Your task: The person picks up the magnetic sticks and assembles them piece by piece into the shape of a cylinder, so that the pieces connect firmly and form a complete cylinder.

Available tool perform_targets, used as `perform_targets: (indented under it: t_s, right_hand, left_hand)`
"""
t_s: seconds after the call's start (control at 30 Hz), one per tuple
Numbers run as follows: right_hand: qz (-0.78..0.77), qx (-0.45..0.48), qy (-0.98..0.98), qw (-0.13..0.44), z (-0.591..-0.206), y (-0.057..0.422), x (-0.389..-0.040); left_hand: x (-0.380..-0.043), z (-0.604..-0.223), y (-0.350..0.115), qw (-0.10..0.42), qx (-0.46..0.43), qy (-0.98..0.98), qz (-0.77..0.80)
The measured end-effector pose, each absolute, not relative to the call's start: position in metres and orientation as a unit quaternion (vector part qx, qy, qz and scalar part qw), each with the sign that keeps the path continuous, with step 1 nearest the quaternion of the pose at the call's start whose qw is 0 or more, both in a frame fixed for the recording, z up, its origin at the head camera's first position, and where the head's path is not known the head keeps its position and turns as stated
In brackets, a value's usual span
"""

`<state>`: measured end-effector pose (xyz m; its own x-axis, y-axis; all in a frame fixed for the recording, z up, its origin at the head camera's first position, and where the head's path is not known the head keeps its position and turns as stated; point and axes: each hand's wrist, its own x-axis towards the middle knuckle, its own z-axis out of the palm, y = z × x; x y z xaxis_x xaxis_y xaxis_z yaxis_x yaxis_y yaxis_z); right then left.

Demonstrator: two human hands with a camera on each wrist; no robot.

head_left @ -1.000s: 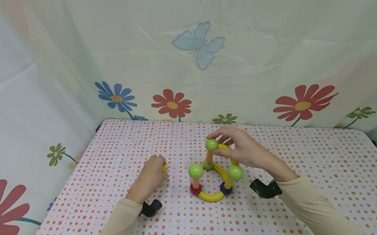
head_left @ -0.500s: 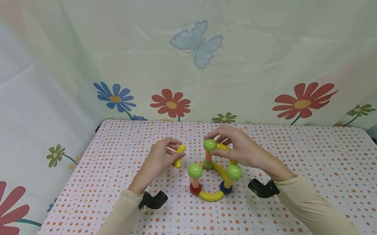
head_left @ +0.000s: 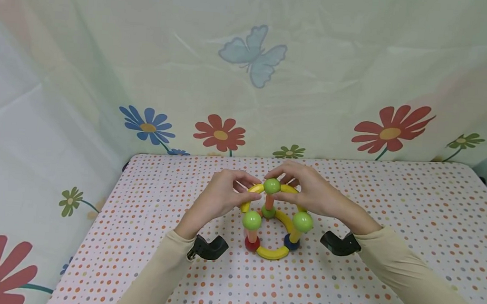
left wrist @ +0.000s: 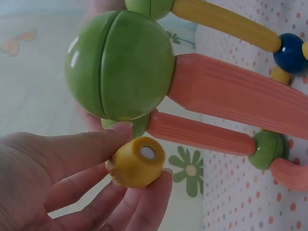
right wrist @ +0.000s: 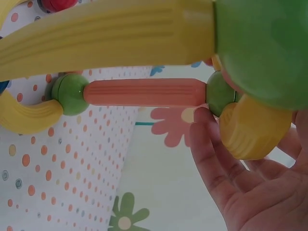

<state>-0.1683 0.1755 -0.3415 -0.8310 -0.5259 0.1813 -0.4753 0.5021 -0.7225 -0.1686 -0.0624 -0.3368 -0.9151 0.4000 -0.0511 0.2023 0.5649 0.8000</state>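
Observation:
A frame of magnetic rods and balls stands on the table. Its base joins a red ball (head_left: pixel 252 244), a blue ball (head_left: pixel 291 242) and a green ball (head_left: pixel 268 212) by curved yellow rods (head_left: pixel 272 254). Three upright rods carry a left green ball (head_left: pixel 252 220), a right green ball (head_left: pixel 303 221) and a back green ball (head_left: pixel 272 186). My left hand (head_left: pixel 223 193) pinches a curved yellow rod (left wrist: pixel 130 168), its metal-tipped end near the left ball. My right hand (head_left: pixel 311 190) holds the back ball between thumb and fingers, beside another curved yellow rod (right wrist: pixel 255 127) at top.
The table (head_left: pixel 344 293) wears a dotted cloth. Behind it hangs a curtain (head_left: pixel 318 72) printed with flowers and a butterfly. A black wrist camera (head_left: pixel 210 248) sits on the left wrist, and another black camera (head_left: pixel 341 244) on the right.
The left hand has lifted the curved yellow rod from the table at left and carried it right and up to the frame's top. The right hand has stayed at the back ball.

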Motion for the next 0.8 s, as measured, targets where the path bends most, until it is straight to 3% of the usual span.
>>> perform_targets:
  t_s: [0.2,0.4,0.57,0.7,0.8]
  right_hand:
    - [-0.409,-0.280,0.868,0.031,-0.342,0.177,-0.168]
    - [-0.409,-0.281,0.867,0.036,-0.337,0.180,-0.166]
    - [-0.385,-0.298,0.873,-0.015,-0.319,0.184,-0.157]
    - [-0.359,-0.357,0.860,-0.058,-0.304,0.175,-0.143]
    - [-0.329,-0.419,0.845,-0.051,-0.301,0.161,-0.131]
  left_hand:
    - [-0.171,-0.336,-0.061,0.124,0.177,0.872,0.440]
    - [-0.173,-0.340,-0.066,0.169,0.173,0.834,0.495]
    - [-0.177,-0.342,-0.070,0.205,0.172,0.806,0.528]
    - [-0.179,-0.341,-0.071,0.213,0.164,0.799,0.537]
    - [-0.180,-0.341,-0.071,0.213,0.156,0.799,0.540]
